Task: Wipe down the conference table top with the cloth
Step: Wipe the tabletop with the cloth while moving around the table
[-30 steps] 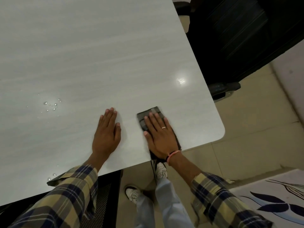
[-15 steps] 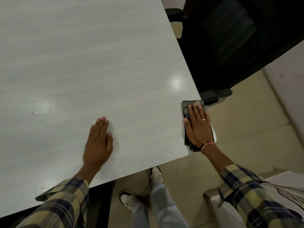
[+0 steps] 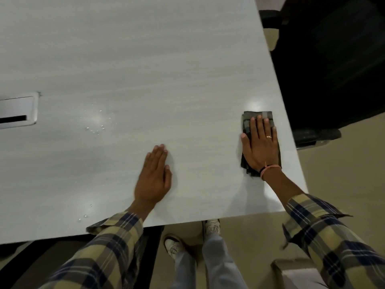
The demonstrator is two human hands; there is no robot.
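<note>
The pale grey conference table top (image 3: 145, 59) fills most of the view. A folded dark grey cloth (image 3: 258, 116) lies flat near the table's right edge. My right hand (image 3: 260, 146) presses on it with straight fingers, covering most of the cloth. My left hand (image 3: 155, 177) rests flat on the bare table near the front edge, to the left of the cloth. Small water droplets (image 3: 95, 127) sit on the surface left of centre, and a few more droplets (image 3: 85, 213) lie by the front edge.
A cable port with a metal lid (image 3: 18, 110) is set into the table at the far left. A black office chair (image 3: 329, 65) stands close against the table's right edge. My feet (image 3: 212, 226) stand on beige floor tiles below the front edge.
My right hand slid the cloth from beside my left hand out to the right edge, then away from me along that edge. My left hand stayed flat on the table.
</note>
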